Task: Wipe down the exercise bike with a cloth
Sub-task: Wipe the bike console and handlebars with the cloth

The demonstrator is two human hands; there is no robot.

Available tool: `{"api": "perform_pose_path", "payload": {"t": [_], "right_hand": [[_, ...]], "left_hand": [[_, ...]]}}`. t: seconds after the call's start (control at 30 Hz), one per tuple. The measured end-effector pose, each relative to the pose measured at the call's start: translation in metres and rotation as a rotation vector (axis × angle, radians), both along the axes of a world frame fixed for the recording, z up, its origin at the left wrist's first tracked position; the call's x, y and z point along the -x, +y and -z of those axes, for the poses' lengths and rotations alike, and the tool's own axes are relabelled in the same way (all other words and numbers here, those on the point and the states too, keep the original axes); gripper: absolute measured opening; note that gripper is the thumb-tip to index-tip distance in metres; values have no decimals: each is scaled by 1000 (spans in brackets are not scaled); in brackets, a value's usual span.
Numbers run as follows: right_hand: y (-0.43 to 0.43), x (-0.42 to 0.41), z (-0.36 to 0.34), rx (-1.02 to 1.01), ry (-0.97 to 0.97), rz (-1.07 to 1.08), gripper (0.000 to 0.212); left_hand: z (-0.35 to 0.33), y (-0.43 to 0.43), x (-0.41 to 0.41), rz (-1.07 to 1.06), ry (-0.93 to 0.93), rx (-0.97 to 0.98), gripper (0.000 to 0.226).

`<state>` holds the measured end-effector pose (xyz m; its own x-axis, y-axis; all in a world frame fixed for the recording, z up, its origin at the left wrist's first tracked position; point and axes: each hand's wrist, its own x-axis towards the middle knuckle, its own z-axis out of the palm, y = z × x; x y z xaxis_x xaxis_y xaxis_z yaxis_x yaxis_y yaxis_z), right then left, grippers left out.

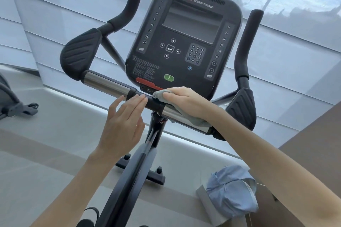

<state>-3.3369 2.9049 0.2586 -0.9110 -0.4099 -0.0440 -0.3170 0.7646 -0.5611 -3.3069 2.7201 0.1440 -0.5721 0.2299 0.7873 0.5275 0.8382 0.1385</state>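
The exercise bike's black console (184, 42) stands in front of me, above a chrome handlebar (107, 84) with black padded grips. My right hand (186, 100) presses a grey-blue cloth (191, 116) onto the handlebar just right of the black centre clamp (154, 104), below the console. The cloth drapes over the bar under my palm. My left hand (123, 125) has straight fingers, their tips resting on the bar at the clamp's left side. It holds nothing.
The bike's black frame (132, 171) runs down to its base feet (155, 175) on the grey floor. A light-blue garment (232, 190) lies on a box at lower right. Another machine's base (16, 105) sits at far left. Shaded windows fill the background.
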Motion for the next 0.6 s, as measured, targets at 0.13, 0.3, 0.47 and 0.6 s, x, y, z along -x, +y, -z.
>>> {"api": "perform_pose_path", "payload": {"t": [0.13,0.3,0.47,0.6], "right_hand": [[14,-26,13,-191,288,-190,34],[59,-56,13,-393,577,-376,33],[95,-72,7,-560,690,-437,31],[100,-71,8,-642,756,-464,32]], "left_hand": [[2,0,0,-7,1,20,42],[2,2,0,-26,17,10,41],[0,4,-1,-40,7,-9,41],[0,1,-3,-47,-17,11,42]]}}
